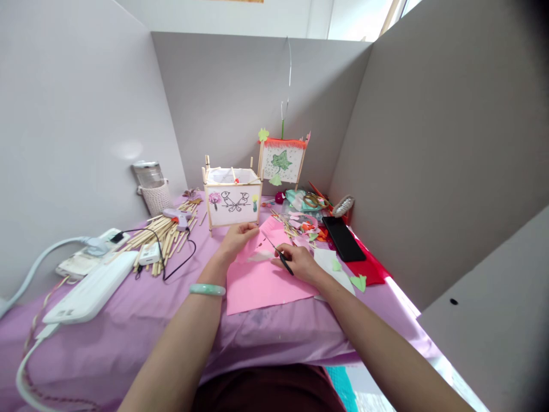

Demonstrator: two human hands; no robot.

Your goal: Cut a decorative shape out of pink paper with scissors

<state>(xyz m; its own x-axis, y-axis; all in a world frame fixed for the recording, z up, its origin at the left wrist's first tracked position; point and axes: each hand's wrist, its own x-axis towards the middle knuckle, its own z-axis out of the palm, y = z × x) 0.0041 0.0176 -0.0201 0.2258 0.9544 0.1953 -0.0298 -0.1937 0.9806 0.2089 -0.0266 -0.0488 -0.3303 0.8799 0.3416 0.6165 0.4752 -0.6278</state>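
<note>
Cloth [266, 337], purple and creased, between grey partitions [257, 86].
Pink paper [278, 286], straight along its near edge, lies on it, nearer than the stick-framed box [234, 206]; the left hand [238, 240] pinches its far-left part between thumb and fingers, while the right hand [301, 264] curls closed around black-handled scissors [284, 262], blades angled far and left.

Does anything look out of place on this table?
Mainly untidiness: the wooden sticks lie in a jumbled heap with a lilac glue gun on top, and paper scraps are strewn beyond the right hand, which holds scissors.
</note>
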